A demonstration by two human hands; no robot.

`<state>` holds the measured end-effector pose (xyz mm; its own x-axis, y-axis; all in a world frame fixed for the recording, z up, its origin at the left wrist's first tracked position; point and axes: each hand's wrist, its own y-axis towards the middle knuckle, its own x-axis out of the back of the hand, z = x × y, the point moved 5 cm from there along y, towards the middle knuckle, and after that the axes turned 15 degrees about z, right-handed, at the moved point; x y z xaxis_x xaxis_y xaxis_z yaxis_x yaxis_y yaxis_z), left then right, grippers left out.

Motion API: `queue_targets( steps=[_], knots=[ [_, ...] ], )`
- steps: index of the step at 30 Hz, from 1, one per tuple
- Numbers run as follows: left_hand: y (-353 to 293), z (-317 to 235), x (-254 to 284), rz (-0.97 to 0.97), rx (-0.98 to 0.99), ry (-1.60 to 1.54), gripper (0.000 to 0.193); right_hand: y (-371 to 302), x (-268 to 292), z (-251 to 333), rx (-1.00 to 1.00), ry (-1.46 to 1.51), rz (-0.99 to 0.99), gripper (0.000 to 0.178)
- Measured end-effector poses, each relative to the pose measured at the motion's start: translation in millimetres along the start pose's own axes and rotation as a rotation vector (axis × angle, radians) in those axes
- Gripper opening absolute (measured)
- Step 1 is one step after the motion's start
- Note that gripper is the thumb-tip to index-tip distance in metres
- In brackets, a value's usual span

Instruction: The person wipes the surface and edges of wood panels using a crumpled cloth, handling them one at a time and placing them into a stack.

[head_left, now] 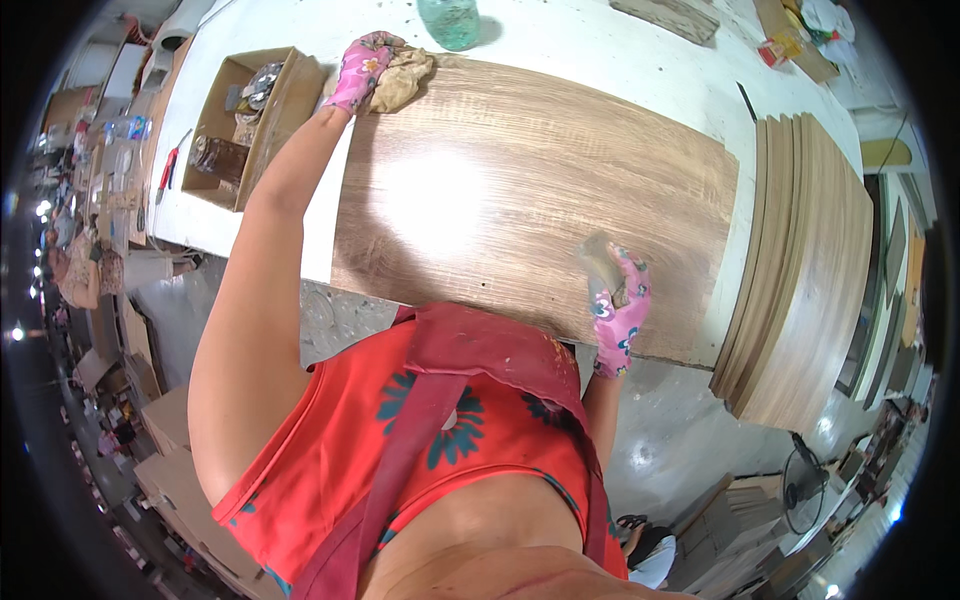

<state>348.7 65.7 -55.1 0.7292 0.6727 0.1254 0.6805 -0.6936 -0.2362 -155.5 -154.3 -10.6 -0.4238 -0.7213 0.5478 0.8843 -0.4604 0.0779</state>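
Plainly, the left hand (362, 75) had its fingers bunched on a rag (403, 84) at the far left corner of the board (520, 170) on the desk (580, 45); the right hand (622, 315) pinched a greyish pad (599, 262). Even strokes along the grain seemed wisest.

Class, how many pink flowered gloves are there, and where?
2. One glove is on the left hand, against the tan cloth; another is on the right hand, which holds a greyish piece over the board. More may be hidden.
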Motion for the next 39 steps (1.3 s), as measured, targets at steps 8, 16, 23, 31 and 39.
queue_targets(
  steps=[8,16,23,31,39],
  knots=[
    [-95.8,-5.5,-15.4,-0.255,-0.208,0.186,0.035,-4.6,-1.7,-9.9,0.050,0.045,-0.009,0.046],
    [-317.0,44.1,-75.3,-0.423,-0.117,-0.005,0.044,-6.3,-2.1,-11.1,0.103,-0.014,0.005,0.059],
    [-406.4,48.4,-105.7,-0.458,-0.080,0.394,0.046,-12.0,3.5,-18.4,0.048,0.230,-0.125,0.068],
    [-324.9,14.9,-53.1,-0.568,-0.196,0.200,0.050,9.1,87.8,-48.4,-0.161,0.275,-0.503,0.047],
    [-284.8,19.8,-64.8,-0.268,-0.043,0.244,0.051,-45.7,77.5,-58.0,-0.319,-0.295,-0.551,0.043]
  ],
)
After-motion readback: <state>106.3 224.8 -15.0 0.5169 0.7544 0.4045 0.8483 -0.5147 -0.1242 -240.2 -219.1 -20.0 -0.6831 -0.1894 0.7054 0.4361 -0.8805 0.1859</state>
